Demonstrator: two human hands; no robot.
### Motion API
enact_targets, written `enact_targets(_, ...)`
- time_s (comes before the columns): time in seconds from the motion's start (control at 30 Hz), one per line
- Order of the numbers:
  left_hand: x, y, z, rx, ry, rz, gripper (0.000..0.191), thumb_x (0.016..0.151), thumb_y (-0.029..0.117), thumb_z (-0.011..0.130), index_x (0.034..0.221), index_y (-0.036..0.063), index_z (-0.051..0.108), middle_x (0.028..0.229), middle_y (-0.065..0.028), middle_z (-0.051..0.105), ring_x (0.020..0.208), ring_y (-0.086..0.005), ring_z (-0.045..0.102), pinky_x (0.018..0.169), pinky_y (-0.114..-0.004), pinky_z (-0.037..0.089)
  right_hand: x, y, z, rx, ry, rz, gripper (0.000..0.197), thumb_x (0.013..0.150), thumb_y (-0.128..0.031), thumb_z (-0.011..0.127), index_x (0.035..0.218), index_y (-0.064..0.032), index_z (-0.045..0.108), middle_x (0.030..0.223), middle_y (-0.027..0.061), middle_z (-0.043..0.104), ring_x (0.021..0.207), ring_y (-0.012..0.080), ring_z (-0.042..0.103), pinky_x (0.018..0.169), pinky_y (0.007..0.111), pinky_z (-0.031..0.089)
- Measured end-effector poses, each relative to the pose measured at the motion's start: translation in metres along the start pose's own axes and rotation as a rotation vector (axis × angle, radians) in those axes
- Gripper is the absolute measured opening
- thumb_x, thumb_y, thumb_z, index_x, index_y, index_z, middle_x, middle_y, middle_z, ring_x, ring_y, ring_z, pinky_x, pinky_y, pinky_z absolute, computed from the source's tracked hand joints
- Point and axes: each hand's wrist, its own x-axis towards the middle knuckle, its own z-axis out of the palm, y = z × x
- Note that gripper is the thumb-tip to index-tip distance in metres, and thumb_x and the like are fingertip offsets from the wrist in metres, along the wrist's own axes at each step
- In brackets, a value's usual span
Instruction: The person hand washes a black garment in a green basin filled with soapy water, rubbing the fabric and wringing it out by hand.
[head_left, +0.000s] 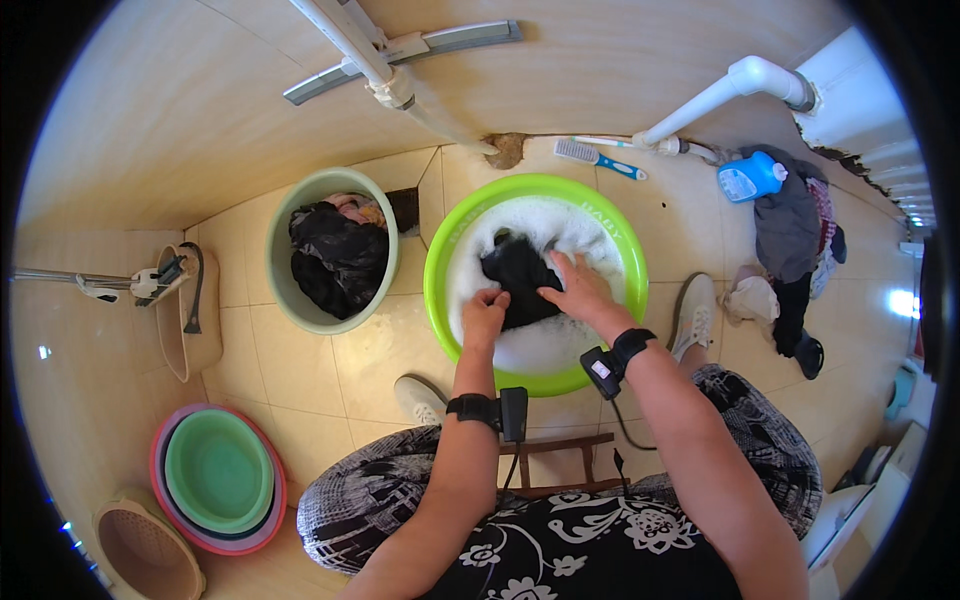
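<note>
A black cloth (521, 274) lies bunched in white suds inside a lime-green plastic basin (437, 322) on the floor before me. At the cloth's lower left edge, my left hand (486, 315) has its thumb and fingers pinched together on the fabric. My right hand (583, 291) grips the cloth's right side, its thumb over the black fabric and its fingertips reaching forward beside the foam. Water and foam hide part of the cloth, so I cannot tell what garment it is.
A grey-green bucket (274, 281) of dark laundry stands left. Beyond the basin lies a blue-handled scrub brush (600, 159). A blue detergent bottle (746, 178) rests by piled clothes (784, 232) at right. Stacked basins (219, 469), a mop bucket (202, 330) and a drain pipe (697, 109) surround me.
</note>
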Motion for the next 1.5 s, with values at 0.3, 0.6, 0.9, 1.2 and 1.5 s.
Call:
enact_targets(0.3,-0.004,0.044,0.02,-1.115,-0.104,-0.086,0.052,0.091,0.047,0.053,0.126,0.0077,0.048,0.118,-0.0086,0.057,0.105,-0.0233,0.056,0.095,-0.038,0.044,0.007,-0.007,-0.002,1.043,-0.137,-0.059,0.063,0.075,-0.008,0.062,0.135,-0.0022,0.042,0.114,0.007,0.059,0.098,0.0141,0.056,0.085,0.029,0.045)
enact_targets(0.6,-0.04,0.083,0.015,-1.396,-0.32,-0.253,0.032,0.09,0.039,0.055,0.089,0.0081,0.062,0.083,-0.0078,0.063,0.071,-0.0193,0.062,0.063,-0.034,0.052,-0.044,-0.073,-0.044,0.454,-0.033,-0.488,0.044,0.074,-0.013,0.071,0.115,-0.0118,0.056,0.099,0.0118,0.059,0.094,0.0323,0.059,0.081,0.038,0.048)
enact_targets(0.9,-0.029,0.075,0.019,-0.743,-0.195,-0.248,0.054,0.092,0.043,0.052,0.11,-0.0074,0.057,0.1,-0.0128,0.063,0.091,-0.0201,0.062,0.081,-0.035,0.049,0.017,0.038,-0.001,0.343,-0.063,0.024,0.042,0.092,-0.042,0.045,0.102,-0.0046,0.061,0.099,0.0201,0.064,0.096,0.0383,0.059,0.081,0.044,0.047)
enact_targets(1.2,0.006,-0.023,0.023,-0.193,0.03,-0.138,0.022,0.084,0.009,0.059,0.105,0.0024,0.058,0.092,-0.0082,0.063,0.065,-0.0139,0.058,0.056,-0.028,0.047,0.026,0.029,0.021,0.1,0.168,0.035,0.029,0.087,-0.03,0.055,0.092,-0.0022,0.058,0.09,0.0201,0.063,0.088,0.0402,0.06,0.074,0.049,0.048)
enact_targets(1.5,-0.013,0.049,0.017,-1.308,-0.189,-0.282,0.047,0.093,0.046,0.05,0.119,0.0068,0.052,0.105,-0.0086,0.062,0.093,-0.0241,0.061,0.085,-0.037,0.05,-0.009,-0.031,-0.01,0.885,-0.156,-0.226,0.05,0.077,-0.014,0.068,0.123,-0.002,0.052,0.117,0.0115,0.059,0.106,0.0195,0.057,0.09,0.031,0.045)
